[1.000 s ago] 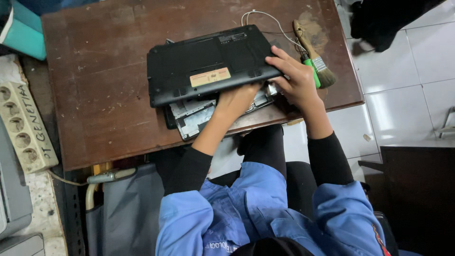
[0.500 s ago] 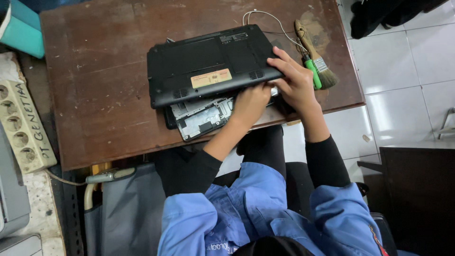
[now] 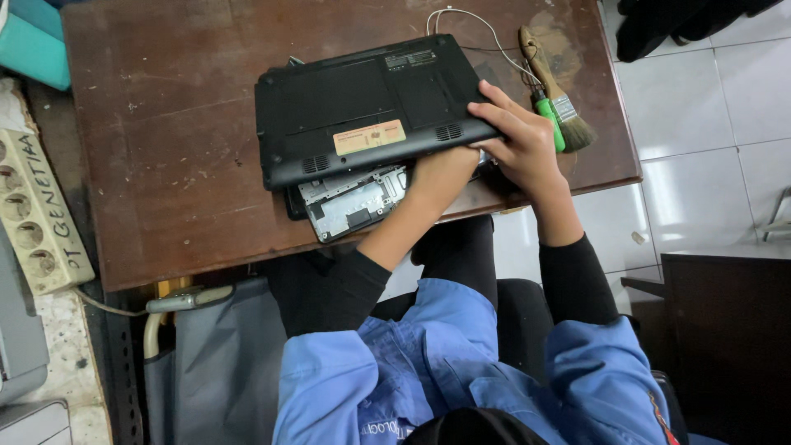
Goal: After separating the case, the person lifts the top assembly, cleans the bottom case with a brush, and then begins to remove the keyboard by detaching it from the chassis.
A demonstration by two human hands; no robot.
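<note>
A black laptop lies upside down on the brown wooden table [image 3: 165,165]. Its black bottom cover [image 3: 362,107], with an orange label, sits raised and shifted off the grey inner chassis [image 3: 350,202], which shows below the cover's front edge. My left hand [image 3: 441,177] reaches under that front edge, so its fingertips are hidden. My right hand [image 3: 519,144] grips the cover's front right corner, with the fingers on top and the thumb underneath.
A paint brush [image 3: 560,107], a green-handled screwdriver [image 3: 550,124] and a white cable [image 3: 470,16] lie at the table's right back corner. A beige power strip [image 3: 33,214] sits to the left. A grey bag [image 3: 214,363] hangs under the table, and a dark cabinet [image 3: 725,330] stands at the right.
My left hand has slid to the right along the cover's front edge and further under it. My right hand and the cover have hardly moved.
</note>
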